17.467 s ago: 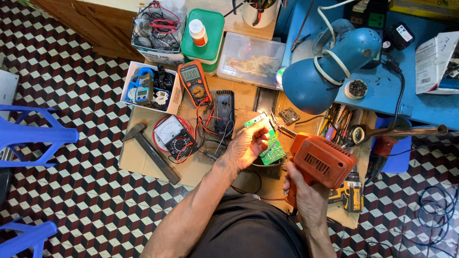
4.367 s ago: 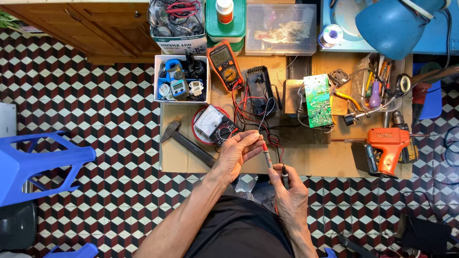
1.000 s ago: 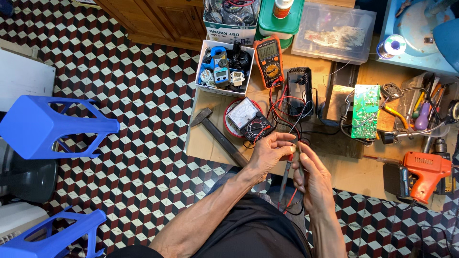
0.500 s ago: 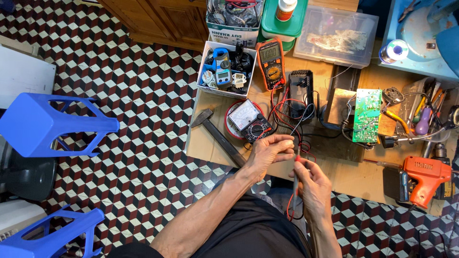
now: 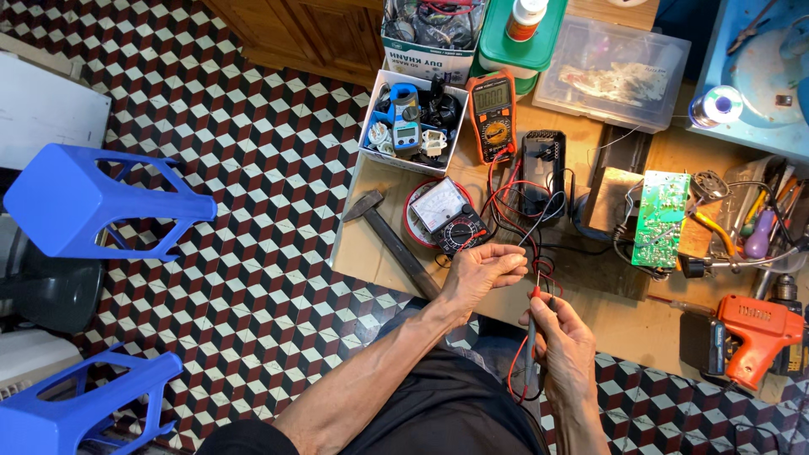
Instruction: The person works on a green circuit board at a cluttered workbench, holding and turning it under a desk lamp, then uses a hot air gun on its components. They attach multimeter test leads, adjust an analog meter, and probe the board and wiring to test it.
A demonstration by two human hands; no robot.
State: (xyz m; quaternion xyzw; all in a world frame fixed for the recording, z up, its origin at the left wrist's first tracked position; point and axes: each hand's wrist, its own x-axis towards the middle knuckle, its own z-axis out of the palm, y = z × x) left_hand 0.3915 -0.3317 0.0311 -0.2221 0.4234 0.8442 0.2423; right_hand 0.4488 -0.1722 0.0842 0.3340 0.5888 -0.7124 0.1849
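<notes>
My left hand (image 5: 487, 271) rests on the front of the low wooden board (image 5: 379, 244), fingers curled around the red and black test leads (image 5: 511, 195). My right hand (image 5: 559, 335) holds a red test probe (image 5: 534, 305) upright, just right of the left hand. The leads run back to an analog multimeter (image 5: 445, 215) and an orange digital multimeter (image 5: 491, 113). A black battery pack (image 5: 543, 170) lies between the meters' leads.
A green circuit board (image 5: 659, 217), pliers and an orange soldering gun (image 5: 754, 333) lie at right. A hammer (image 5: 388, 238) sits at the board's left. Parts boxes (image 5: 413, 126) and a clear plastic tub (image 5: 613, 72) stand at the back. Blue plastic stools (image 5: 88, 202) stand on the tiled floor at left.
My right hand has lifted the red probe closer to my left hand. The view has shifted slightly to the right.
</notes>
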